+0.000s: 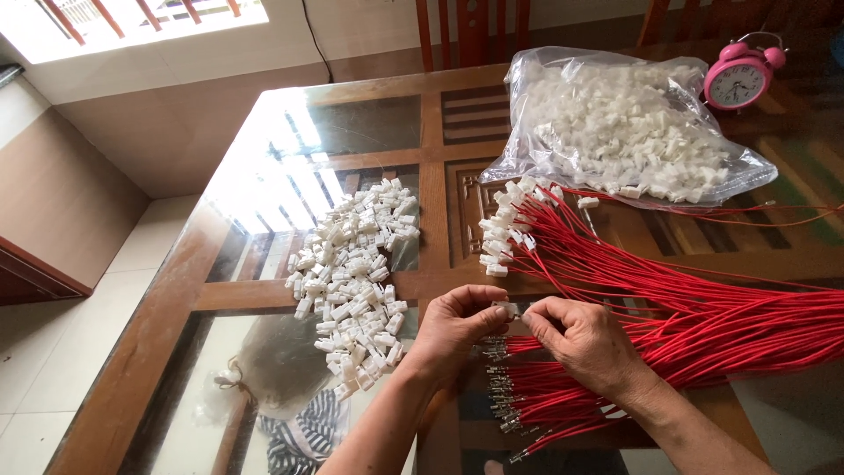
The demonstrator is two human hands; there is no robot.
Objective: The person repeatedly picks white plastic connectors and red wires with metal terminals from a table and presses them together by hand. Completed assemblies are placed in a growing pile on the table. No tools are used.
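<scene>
A clear plastic bag (626, 123) holds many white connectors. The left hand (454, 327) and right hand (587, 343) each grip pinched tight on one small white connector (506, 309) between them, above red wires (703, 325).

Two hands are seen, the left hand (453, 330) and the right hand (585, 339), with one small white connector housing (505, 309) pinched between them. One clear plastic bag (615, 123) of white housings, one pink alarm clock (738, 77) and one glass-topped wooden table (369, 123) are counted. The loose white housings (356, 281) in one heap, the red wires (703, 325) in one sheaf and the fitted housings (510, 224) on their far ends are too many and too overlapped to be counted singly.
</scene>
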